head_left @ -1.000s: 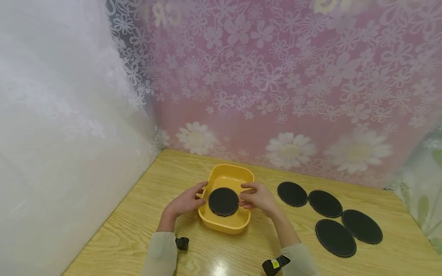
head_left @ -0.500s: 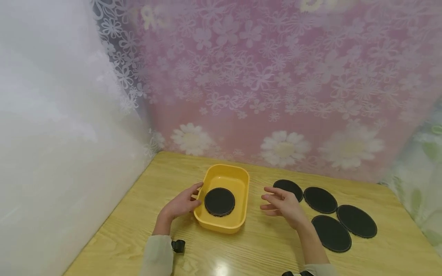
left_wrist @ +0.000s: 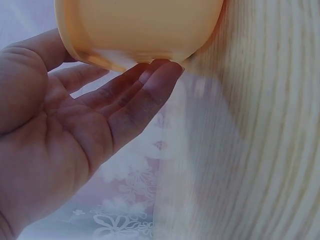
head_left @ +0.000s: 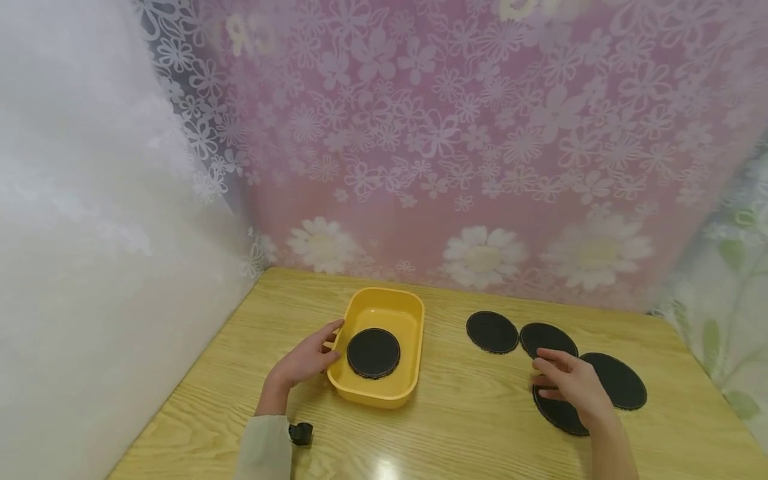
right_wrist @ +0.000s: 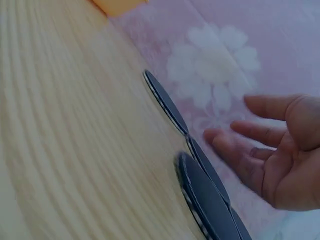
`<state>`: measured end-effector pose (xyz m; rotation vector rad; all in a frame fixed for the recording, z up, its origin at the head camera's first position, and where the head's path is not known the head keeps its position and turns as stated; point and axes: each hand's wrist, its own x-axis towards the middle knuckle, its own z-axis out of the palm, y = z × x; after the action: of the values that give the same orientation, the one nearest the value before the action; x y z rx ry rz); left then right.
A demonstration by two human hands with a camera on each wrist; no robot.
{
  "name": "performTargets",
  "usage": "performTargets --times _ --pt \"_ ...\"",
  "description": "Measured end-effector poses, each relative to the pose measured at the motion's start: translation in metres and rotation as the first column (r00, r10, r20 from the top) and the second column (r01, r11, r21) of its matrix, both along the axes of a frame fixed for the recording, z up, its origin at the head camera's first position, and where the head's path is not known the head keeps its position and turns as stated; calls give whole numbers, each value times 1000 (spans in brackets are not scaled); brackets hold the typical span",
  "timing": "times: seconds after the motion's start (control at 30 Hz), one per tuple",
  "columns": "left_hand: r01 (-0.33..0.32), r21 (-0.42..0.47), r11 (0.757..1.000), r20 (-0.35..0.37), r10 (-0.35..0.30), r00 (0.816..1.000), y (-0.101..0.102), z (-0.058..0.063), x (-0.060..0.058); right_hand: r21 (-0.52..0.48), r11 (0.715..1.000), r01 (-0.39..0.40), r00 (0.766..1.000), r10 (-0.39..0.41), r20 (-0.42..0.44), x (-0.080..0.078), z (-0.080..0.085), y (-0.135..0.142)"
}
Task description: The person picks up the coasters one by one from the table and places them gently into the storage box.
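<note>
Tray (head_left: 396, 317), left hand (head_left: 305, 360) touching, right hand (head_left: 575, 385) spread

A tub (head_left: 372, 398) stands on the table (head_left: 456, 407), a disc (head_left: 373, 353) inside it. The left hand (head_left: 300, 363) touches its left side. Well to the right lie four loose discs: far-left (head_left: 492, 332), far-middle (head_left: 547, 337), rightmost (head_left: 621, 383) and nearest (head_left: 557, 417), the last beneath the right hand (head_left: 573, 387). Behind hangs a curtain (head_left: 384, 147).

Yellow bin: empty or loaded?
Loaded: the head view shows a black disc lying inside the yellow bin, bare floor visible beyond it. Can't tell whether more are stacked underneath.
</note>
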<state>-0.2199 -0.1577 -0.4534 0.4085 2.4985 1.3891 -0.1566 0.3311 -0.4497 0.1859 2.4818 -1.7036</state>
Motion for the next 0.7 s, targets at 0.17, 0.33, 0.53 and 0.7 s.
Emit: performTargets --times 0.17,0.33,0.53,0.7 --pt "1 -12 1000 -19 -1 1000 -2 1 1 120 993 1 999 -7 48 5 -8 24" --pt "7 -14 1000 -22 -7 1000 -2 0 3 187 982 -8 999 1 37 7 -13 35" --pt "10 -14 1000 -22 -10 1000 0 -2 1 299 954 8 999 -22 42 8 -14 41" --pt "13 -13 1000 -27 -14 1000 1 -1 -1 454 891 -6 997 -29 69 8 -14 43"
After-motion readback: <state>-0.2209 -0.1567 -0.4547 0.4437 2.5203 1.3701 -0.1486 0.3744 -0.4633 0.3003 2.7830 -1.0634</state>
